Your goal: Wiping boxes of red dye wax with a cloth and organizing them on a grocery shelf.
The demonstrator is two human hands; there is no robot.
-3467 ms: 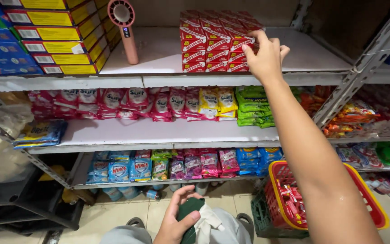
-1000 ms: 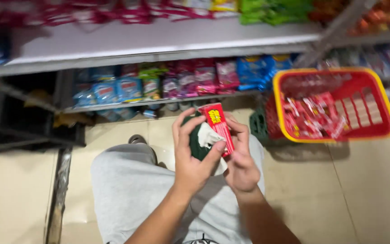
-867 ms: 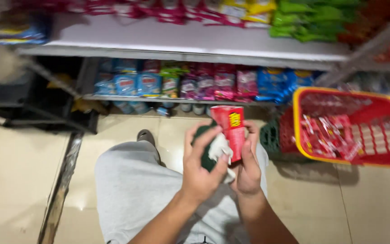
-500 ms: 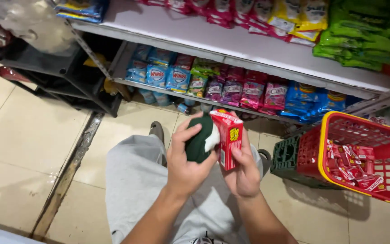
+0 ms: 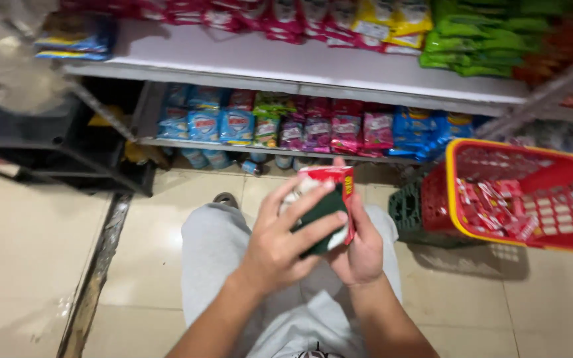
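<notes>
Red and glossy, the snack packet (image 5: 338,182) stands upright between our two hands, above our grey-trousered lap (image 5: 233,265) and in front of the lowest shelf's front edge. It has a yellow patch near its top right corner and pale printing lower down; the rest of its face is covered. Our left hand (image 5: 286,245) lies across it, fingers curled over a dark green cloth (image 5: 319,212) and pressing that cloth against the packet's front. Our right hand (image 5: 363,248) cups the packet from behind and below, fingers closed along its right edge.

To the right, a red shopping basket (image 5: 518,149) with a yellow rim sits tilted on a dark green crate (image 5: 406,212) on the tiled floor; more red packets (image 5: 499,205) of the same kind lie loose in its left half. Along the bottom shelf (image 5: 266,147) stand rows of blue, green, pink and purple sachets (image 5: 280,126), and the white shelf (image 5: 313,66) above carries red, yellow and green packs at its back edge. A black rack (image 5: 54,146) stands at far left.

Compared with half a second ago, our left hand has slid further over the packet, so less of its red face shows and the cloth now lies flat against it, and our view has swung right, bringing the whole basket in.
</notes>
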